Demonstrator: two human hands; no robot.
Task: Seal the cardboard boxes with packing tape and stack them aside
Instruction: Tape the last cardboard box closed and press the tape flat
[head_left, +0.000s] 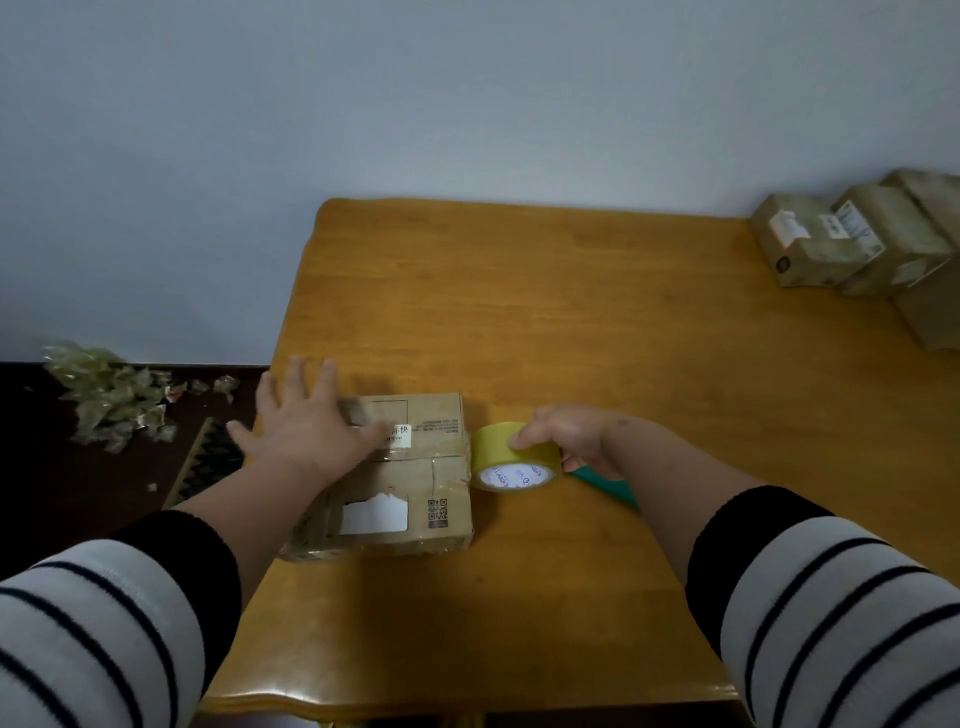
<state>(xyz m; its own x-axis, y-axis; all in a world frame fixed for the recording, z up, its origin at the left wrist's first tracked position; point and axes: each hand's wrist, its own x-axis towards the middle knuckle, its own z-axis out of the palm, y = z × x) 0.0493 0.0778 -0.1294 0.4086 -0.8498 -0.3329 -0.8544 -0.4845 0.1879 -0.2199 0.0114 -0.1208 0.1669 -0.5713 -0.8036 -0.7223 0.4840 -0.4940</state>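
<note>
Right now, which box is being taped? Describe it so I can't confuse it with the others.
On the wooden table, look at the near left corner, not the stack of boxes at the far right. The cardboard box lies alone under the flat left hand, beside the yellow tape roll gripped by the right hand.

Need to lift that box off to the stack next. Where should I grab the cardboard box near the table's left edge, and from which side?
Take the cardboard box by its two short ends, from above. It lies flat and low, with the left hand pressing on its top and the tape roll, held by the right hand, against its right end, so probably move the roll first.
</note>
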